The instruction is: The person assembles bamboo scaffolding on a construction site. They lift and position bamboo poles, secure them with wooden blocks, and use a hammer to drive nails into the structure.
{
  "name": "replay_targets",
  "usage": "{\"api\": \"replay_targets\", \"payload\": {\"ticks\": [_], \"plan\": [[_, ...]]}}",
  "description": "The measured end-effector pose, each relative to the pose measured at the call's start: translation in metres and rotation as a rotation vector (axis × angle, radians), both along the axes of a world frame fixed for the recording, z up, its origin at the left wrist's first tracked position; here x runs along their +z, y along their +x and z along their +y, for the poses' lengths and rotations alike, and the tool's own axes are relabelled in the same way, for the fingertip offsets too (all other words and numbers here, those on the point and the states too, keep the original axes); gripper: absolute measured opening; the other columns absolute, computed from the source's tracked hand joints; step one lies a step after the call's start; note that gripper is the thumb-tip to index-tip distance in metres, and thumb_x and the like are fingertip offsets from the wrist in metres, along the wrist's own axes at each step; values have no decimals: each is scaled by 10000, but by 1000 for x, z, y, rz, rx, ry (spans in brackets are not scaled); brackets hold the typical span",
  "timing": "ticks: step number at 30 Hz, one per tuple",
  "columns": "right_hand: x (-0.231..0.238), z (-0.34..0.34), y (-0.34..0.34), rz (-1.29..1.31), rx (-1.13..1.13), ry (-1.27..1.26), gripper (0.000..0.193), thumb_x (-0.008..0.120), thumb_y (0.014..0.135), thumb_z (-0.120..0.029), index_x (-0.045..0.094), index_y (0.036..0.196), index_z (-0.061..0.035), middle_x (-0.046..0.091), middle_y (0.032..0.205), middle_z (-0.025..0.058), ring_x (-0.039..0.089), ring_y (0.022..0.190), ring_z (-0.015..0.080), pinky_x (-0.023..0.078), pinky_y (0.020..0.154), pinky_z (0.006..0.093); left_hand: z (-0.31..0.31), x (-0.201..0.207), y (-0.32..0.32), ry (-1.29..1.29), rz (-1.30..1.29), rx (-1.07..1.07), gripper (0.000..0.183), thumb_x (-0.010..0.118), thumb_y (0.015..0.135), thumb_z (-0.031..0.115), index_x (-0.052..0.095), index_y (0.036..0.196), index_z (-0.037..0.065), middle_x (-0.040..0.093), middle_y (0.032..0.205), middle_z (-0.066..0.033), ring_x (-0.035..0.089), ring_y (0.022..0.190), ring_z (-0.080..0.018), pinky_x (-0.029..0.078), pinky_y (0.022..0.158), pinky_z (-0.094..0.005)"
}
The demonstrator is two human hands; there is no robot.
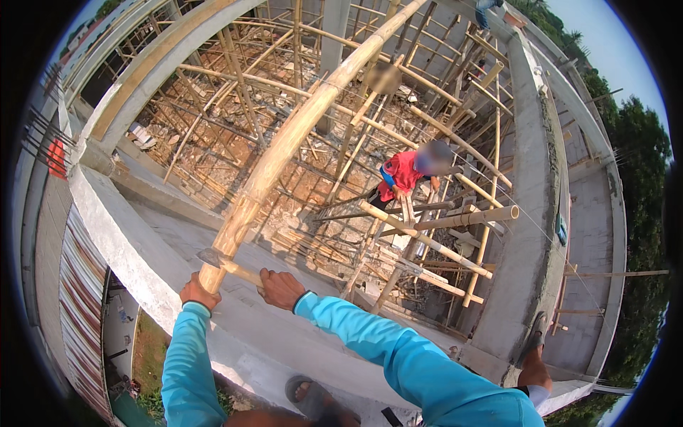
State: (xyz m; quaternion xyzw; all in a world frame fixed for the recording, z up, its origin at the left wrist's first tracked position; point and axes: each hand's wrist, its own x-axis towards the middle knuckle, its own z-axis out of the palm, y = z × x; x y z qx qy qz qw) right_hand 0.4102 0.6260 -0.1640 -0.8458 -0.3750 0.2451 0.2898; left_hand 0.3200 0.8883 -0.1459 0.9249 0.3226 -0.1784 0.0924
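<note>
A long, thick bamboo pole [284,146] slants from the near left up to the top of the view. My left hand [197,293] is wrapped round its near end, above the concrete beam [128,249]. My right hand [279,288] grips the wooden handle of a hammer [243,272] just to the right. The hammer's dark metal head lies over the pole, close above my left hand; whether it touches the pole is hard to tell. Both my arms are in turquoise sleeves.
Below, a person in a red vest [404,171] stands among bamboo scaffolding [427,245]. A rubble-strewn floor [277,203] lies far down. My sandalled feet rest on concrete beams, one by the right-hand beam [530,213]. Rebar [46,135] sticks up at far left, above a corrugated roof [78,299].
</note>
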Motion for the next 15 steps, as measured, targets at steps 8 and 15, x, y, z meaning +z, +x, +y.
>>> {"api": "replay_targets", "payload": {"ticks": [8,15], "plan": [[20,-30,-7,198,-79,40,373,597,956,-292,513,1084,48,679,817,261,671,789,471,533,741,542,1,1,-4,12,-65,11,724,872,589,254,562,1214,64,716,1028,-218,691,994,-420,559,906,-485],[-43,-150,-48,311,-416,106,486,650,951,-351,538,1205,47,673,756,206,662,640,374,534,644,479,-7,6,-1,-17,-50,-7,694,829,625,249,553,1235,67,715,1041,-220,686,1011,-414,549,922,-482]]}}
